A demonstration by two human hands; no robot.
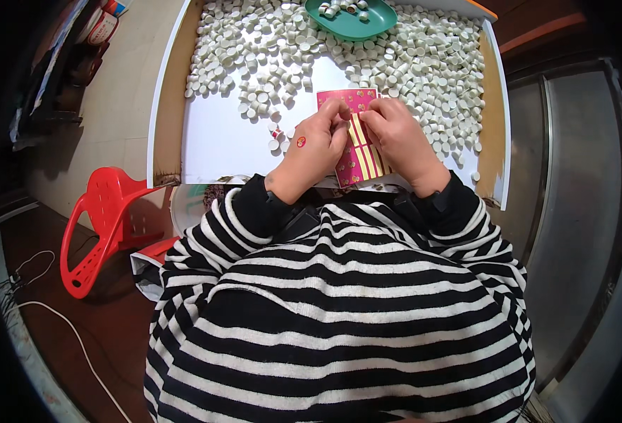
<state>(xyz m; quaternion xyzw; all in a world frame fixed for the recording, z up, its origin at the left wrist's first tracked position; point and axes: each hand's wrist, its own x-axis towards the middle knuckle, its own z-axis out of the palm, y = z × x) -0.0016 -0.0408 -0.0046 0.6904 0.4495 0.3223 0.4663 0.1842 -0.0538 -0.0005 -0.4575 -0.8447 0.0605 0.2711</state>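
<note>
A pink sticker sheet (pixel 351 169) with pale yellow strips lies in front of me at the tray's near side. My left hand (pixel 312 144) is over its left part, thumb and fingers pinched together. My right hand (pixel 404 141) bends over the right part, its fingers also closed in a pinch. The fingertips come close to each other above the sheet; whatever is between them is too small or hidden. A round red sticker (pixel 302 142) is stuck on the back of my left hand. Beside that hand are a few small white caps (pixel 274 145), one bearing a red mark (pixel 275 132).
Many white caps (pixel 434 63) cover the far and right parts of a white-floored tray with wooden sides (pixel 164 106). A green dish (pixel 353 27) holding several caps sits at the far edge. A red plastic chair (pixel 106 218) stands on the left, and a white cable (pixel 71 331) crosses the floor.
</note>
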